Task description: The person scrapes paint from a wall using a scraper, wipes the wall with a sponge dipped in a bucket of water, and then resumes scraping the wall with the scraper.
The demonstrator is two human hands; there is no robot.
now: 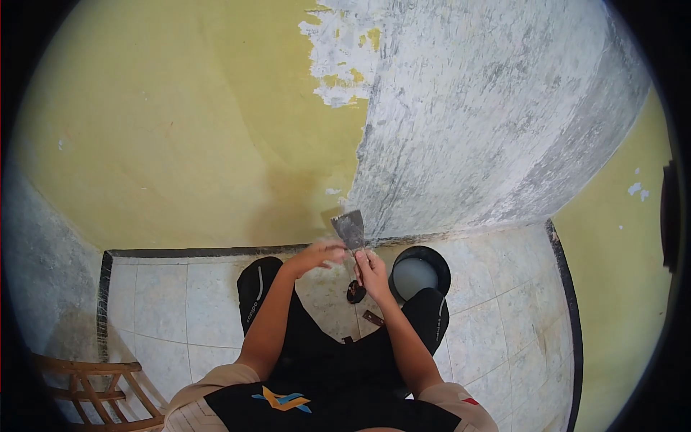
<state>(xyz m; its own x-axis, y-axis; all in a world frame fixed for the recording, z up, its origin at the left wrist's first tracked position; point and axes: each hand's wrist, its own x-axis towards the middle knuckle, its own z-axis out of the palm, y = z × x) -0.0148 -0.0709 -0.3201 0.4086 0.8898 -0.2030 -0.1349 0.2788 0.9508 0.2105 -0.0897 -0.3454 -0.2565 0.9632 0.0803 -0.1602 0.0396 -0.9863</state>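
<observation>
Left hand blurred beside curled right hand, arms forward

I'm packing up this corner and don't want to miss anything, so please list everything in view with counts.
scraper: 1, grey blade, in the right hand
bucket: 1, black, right of the hands, cloudy liquid inside
small unclear items: 3; black one and brown one between the knees, dark one below
slatted wooden frame: 1, brown, lower left
dark object: 1, far right edge, unclear
walls: 3; front yellow with grey-white bare area, right yellow, left greyish
skirting: black, along walls
floor tiles: pale, uncounted
trousers: 1 pair, black
top: 1, black and beige
left hand: 1, blurred, beside the scraper
right hand: 1, on the scraper
</observation>
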